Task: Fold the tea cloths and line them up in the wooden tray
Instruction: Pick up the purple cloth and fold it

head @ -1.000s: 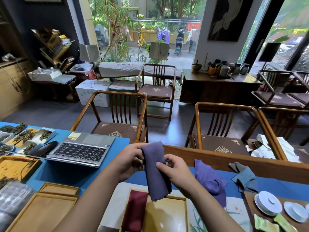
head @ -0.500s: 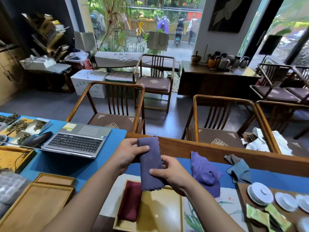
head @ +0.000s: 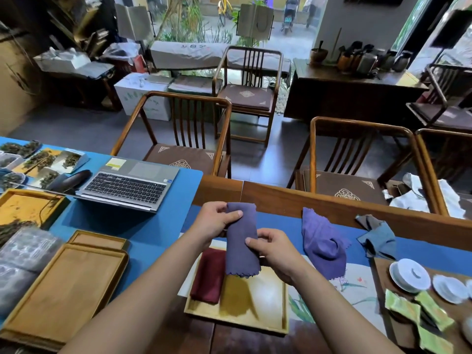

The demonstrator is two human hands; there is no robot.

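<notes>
A person's two bare hands hold a folded dark purple tea cloth (head: 241,238) upright over the far edge of a light wooden tray (head: 255,325). The left hand (head: 217,222) pinches the cloth's top end, thumb pressed across the front and fingers curled closed behind. The right hand (head: 274,249) grips the cloth's right edge midway down, thumb on the front, fingers wrapped closed behind. The cloth's scalloped lower edge hangs free just above the tray floor.

A folded maroon cloth (head: 208,274) already lies along the tray's left side. On the blue table runner beyond, a crumpled lighter purple cloth (head: 323,241) and a crumpled grey-blue cloth (head: 378,235) wait unfolded.

The likely trouble is the fold opening up: the lower half is unsupported, so if either pinch slackens as the cloth goes down, the layers could splay apart. It could also land crooked or overlap the maroon cloth, spoiling the row. White lidded cups (head: 410,275) sit well to the right, clear of the hands for now.
</notes>
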